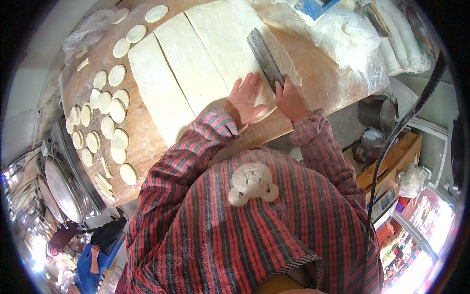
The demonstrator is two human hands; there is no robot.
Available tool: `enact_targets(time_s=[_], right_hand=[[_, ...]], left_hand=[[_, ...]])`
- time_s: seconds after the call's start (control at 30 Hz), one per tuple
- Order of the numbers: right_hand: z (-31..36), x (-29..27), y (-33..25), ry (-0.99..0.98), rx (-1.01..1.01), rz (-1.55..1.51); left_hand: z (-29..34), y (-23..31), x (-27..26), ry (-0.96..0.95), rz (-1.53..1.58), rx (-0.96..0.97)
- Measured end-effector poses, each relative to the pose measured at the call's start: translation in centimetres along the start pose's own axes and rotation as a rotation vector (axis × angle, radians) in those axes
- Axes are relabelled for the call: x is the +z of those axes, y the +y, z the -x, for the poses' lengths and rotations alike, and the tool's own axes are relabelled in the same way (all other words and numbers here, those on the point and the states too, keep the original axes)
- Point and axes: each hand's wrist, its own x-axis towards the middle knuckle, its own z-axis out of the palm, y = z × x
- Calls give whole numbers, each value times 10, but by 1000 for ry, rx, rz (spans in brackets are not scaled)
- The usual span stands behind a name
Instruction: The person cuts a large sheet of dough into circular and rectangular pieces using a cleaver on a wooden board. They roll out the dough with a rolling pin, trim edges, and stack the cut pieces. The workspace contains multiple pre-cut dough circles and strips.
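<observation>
A large, floury sheet of dough [210, 54] lies flat, divided by long cuts into wide strips. My left hand [245, 102] rests on its near right part, palm down with fingers stretched. Just to the right, my right hand [291, 102] grips a long knife [265, 58] with a dark, straight-edged blade. The blade lies across the right part of the sheet, pointing away and slightly left; its handle is mostly hidden in my fingers. Many small dough rounds [117, 110] are scattered to the left, some overlapping, with a few dough scraps [105, 185] near the front.
The floured wooden table [142, 125] carries a thin wooden stick [303, 43] and clear plastic bags [342, 39] at right. A dark cable [409, 117] hangs on the right, near metal pots [376, 113]. Round metal lids [66, 193] stand at left, near a person in blue [88, 267].
</observation>
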Motion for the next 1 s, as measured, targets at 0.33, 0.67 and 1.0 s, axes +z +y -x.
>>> enact_targets(time_s=[0.33,0.67,1.0], right_hand=[[-61,12,-33,70,-100,50],[-100,24,-52,69,-67,91],[-134,29,-65,64,-20,78]], left_hand=[[-37,-51,-21,77,35,-66],[-95,-118,-50,194,-128,-182],[-146,-191,-76,375,-275,-225]])
